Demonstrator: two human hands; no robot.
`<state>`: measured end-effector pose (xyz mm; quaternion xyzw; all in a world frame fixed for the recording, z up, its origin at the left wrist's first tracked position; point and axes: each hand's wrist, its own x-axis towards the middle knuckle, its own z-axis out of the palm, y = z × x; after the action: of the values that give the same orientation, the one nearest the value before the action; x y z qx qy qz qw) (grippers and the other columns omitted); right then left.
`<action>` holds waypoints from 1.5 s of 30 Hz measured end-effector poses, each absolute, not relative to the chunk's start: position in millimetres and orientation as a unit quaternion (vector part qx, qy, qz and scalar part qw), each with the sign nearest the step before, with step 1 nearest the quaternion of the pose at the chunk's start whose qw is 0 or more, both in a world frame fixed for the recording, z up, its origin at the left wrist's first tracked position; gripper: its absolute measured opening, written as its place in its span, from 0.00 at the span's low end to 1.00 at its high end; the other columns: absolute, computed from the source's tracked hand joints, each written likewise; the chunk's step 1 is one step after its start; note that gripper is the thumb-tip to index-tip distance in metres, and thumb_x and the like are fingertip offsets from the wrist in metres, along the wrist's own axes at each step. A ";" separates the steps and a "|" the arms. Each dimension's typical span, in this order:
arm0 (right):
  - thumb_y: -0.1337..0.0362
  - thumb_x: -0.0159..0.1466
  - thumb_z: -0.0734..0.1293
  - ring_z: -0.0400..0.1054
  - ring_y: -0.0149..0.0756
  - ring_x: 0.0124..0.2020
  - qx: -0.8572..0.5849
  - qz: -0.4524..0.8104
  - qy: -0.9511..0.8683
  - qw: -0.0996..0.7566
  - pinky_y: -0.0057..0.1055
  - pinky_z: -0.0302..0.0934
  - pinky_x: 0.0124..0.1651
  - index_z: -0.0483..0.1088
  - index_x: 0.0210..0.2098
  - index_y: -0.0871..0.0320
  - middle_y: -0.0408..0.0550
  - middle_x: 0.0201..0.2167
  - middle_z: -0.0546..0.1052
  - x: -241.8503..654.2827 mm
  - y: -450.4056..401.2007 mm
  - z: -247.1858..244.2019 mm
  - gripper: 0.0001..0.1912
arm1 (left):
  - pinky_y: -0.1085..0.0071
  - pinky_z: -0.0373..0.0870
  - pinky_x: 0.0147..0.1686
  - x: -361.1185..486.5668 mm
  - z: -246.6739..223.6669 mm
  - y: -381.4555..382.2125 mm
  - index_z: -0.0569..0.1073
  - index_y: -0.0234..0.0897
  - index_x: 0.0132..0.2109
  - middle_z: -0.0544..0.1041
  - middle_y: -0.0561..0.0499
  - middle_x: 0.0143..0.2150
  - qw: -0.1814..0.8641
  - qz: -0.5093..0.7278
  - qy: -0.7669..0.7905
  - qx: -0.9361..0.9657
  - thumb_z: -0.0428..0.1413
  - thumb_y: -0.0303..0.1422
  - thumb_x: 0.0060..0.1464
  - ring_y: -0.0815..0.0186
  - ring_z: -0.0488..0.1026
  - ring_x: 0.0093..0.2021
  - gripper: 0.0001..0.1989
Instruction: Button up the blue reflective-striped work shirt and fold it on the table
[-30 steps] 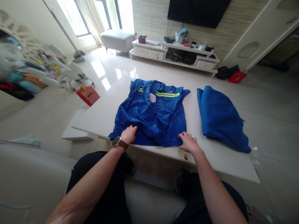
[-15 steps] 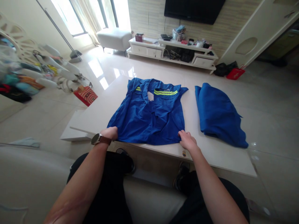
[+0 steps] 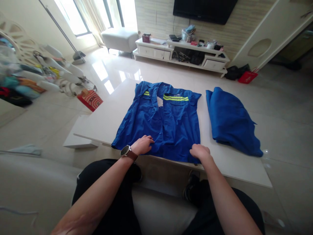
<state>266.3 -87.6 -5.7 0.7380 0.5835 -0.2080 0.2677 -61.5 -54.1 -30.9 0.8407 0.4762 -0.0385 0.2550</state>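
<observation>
One white table (image 3: 110, 120) carries two blue garments. The larger, a blue work shirt (image 3: 161, 124) with two yellow-green stripes, lies flat near the front edge; one folded blue garment (image 3: 230, 120) sits beside it. The left hand (image 3: 143, 145) presses its hem flat, fingers spread; the right hand (image 3: 200, 152) curls, pinching the hem.

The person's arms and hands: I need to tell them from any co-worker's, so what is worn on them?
Both forearms are bare, no sleeves or gloves in view. The left hand has a wristwatch with a round dark face and brown strap at its wrist. The right hand and its wrist wear nothing.
</observation>
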 end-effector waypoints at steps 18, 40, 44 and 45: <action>0.69 0.65 0.62 0.74 0.39 0.44 0.563 -0.270 0.775 0.099 0.29 0.60 0.44 0.80 0.41 0.56 0.52 0.43 0.80 191.9 -95.1 -10.9 0.14 | 0.63 0.69 0.58 -19.5 -14.1 -73.0 0.83 0.40 0.38 0.83 0.44 0.49 0.296 -0.105 0.429 0.847 0.55 0.30 0.56 0.56 0.78 0.53 0.10; 0.70 0.62 0.65 0.76 0.41 0.40 0.522 -0.302 0.793 0.088 0.29 0.59 0.36 0.78 0.42 0.55 0.51 0.39 0.82 186.5 -103.4 -15.8 0.13 | 0.67 0.69 0.42 -11.4 -43.6 -75.0 0.73 0.40 0.46 0.77 0.47 0.45 0.319 0.022 0.486 0.813 0.56 0.30 0.56 0.60 0.76 0.43 0.10; 0.72 0.65 0.62 0.75 0.41 0.46 0.512 -0.285 0.809 0.049 0.30 0.60 0.42 0.74 0.53 0.51 0.50 0.46 0.80 187.8 -103.9 -18.9 0.20 | 0.69 0.67 0.42 -10.7 -44.8 -73.6 0.73 0.39 0.44 0.77 0.48 0.43 0.330 0.040 0.471 0.818 0.54 0.28 0.56 0.61 0.75 0.43 0.08; 0.73 0.64 0.61 0.75 0.41 0.47 0.510 -0.287 0.809 0.056 0.30 0.60 0.43 0.74 0.54 0.51 0.51 0.47 0.80 187.5 -103.9 -20.4 0.22 | 0.69 0.67 0.41 -10.3 -44.4 -73.1 0.73 0.39 0.42 0.77 0.48 0.43 0.329 0.040 0.470 0.818 0.53 0.28 0.56 0.62 0.75 0.42 0.07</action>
<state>187.5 -103.9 -20.4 0.5099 0.8090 -0.2869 0.0557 -10.3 -73.1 -44.4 0.8183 0.4699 0.0404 0.3287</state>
